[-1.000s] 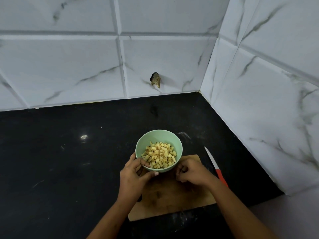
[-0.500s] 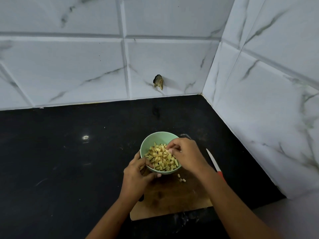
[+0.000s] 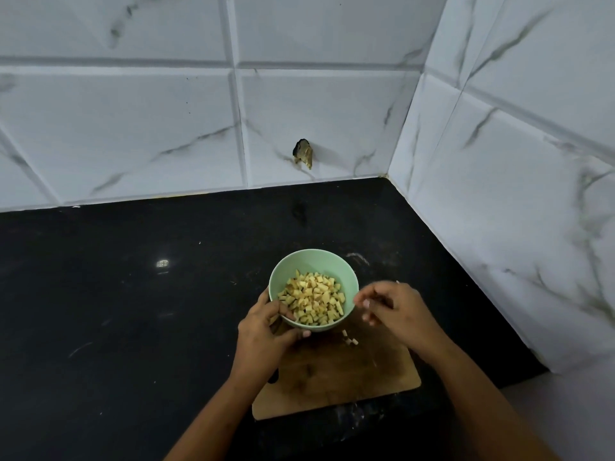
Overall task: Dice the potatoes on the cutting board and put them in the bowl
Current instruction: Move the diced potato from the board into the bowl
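Nearly done: loading dice [image 3: 311,299] into bowl [image 3: 312,257], gripped by left hand [image 3: 266,331]; right hand [image 3: 396,311] beside it, loosely curled, apparently empty. Next, pinch stray pieces [image 3: 350,339] off board [image 3: 332,387].

black countertop [image 3: 133,311] meets white marble-veined tiles [image 3: 133,128], one chipped hole [image 3: 303,154].

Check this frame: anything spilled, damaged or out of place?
Yes. A few stray potato cubes lie on the cutting board beside the bowl, not in it. The back wall tile has a broken hole above the counter.
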